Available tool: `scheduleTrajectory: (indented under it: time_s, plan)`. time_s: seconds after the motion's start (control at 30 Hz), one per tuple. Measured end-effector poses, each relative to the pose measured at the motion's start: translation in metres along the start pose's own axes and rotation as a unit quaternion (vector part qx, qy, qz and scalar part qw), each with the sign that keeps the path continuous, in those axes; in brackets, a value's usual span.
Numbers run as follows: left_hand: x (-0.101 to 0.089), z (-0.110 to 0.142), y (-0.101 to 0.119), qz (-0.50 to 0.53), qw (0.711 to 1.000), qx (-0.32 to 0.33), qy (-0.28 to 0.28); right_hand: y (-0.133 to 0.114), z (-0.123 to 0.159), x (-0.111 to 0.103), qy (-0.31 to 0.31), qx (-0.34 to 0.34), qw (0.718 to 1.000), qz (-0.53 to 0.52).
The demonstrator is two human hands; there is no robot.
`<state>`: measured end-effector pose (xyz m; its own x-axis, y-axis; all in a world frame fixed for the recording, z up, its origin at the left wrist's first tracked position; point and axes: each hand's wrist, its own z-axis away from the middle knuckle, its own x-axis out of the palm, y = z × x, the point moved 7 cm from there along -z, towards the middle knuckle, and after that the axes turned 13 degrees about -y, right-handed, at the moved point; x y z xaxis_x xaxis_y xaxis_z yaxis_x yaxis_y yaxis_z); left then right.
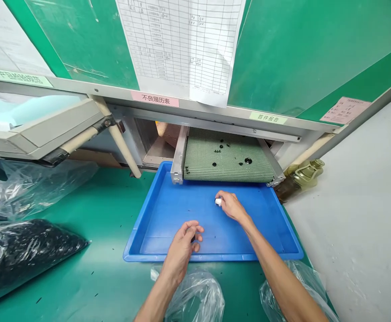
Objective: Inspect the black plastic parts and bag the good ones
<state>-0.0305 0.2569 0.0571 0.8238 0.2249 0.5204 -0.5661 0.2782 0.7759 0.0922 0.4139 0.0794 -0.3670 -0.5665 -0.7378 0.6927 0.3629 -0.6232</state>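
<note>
My left hand (182, 243) is over the near side of the blue tray (213, 258), its fingers curled around a small black part (193, 239) that shows partly between thumb and fingers. Farther in, above the tray floor, my right hand (231, 206) has its fingertips pinched together. A small white piece (218, 201) with a dark edge shows at those fingertips; I cannot tell if it is held or worn on a finger. Beyond the tray, a green mesh conveyor belt (202, 154) carries several small black parts and a black ring (248, 161).
A clear bag full of black parts (27, 246) lies at the left. Open plastic bags (195, 295) lie below the tray's near edge. An olive bottle (304, 176) stands right of the conveyor. A metal frame with a paper form (182, 44) overhangs the belt.
</note>
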Motion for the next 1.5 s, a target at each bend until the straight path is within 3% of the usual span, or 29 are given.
scheduleTrajectory:
  time_s: [0.07,0.13,0.2,0.27,0.37,0.5,0.77,1.0,1.13,1.27,1.5]
  plan:
    - [0.004,-0.005,0.003,-0.049,0.999,0.017,-0.001,-0.027,0.022,0.003,-0.009,-0.055,0.998,-0.028]
    - [0.015,-0.011,0.003,-0.089,0.995,0.016,-0.040,-0.049,0.041,0.009,-0.013,-0.088,0.995,-0.052]
    - [0.026,-0.015,0.003,-0.114,0.990,0.016,-0.076,-0.061,0.057,0.015,0.003,-0.097,0.993,-0.066]
    - [0.030,-0.017,0.005,-0.124,0.990,0.029,-0.068,-0.065,0.068,0.019,0.026,-0.101,0.992,-0.072]
    - [0.031,-0.019,0.007,-0.136,0.988,0.058,-0.034,-0.062,0.076,0.025,0.043,-0.107,0.990,-0.088]
    - [0.037,-0.019,0.008,-0.175,0.979,0.091,-0.057,-0.053,0.076,0.028,0.041,-0.104,0.987,-0.112]
    - [0.033,-0.022,0.002,-0.207,0.974,0.062,-0.071,-0.050,0.072,0.029,-0.025,-0.130,0.982,-0.136]
    - [0.045,-0.024,-0.002,-0.236,0.964,0.076,-0.095,-0.048,0.065,0.019,0.055,-0.121,0.985,-0.108]
    - [0.048,-0.029,0.001,-0.261,0.955,0.101,-0.100,-0.038,0.055,0.017,0.043,-0.113,0.984,-0.133]
    - [0.043,-0.038,0.006,-0.284,0.946,0.079,-0.135,-0.033,0.062,0.014,0.021,-0.126,0.980,-0.150]
    - [0.040,-0.028,0.022,-0.372,0.915,0.118,-0.103,-0.038,0.071,0.019,0.034,-0.129,0.980,-0.149]
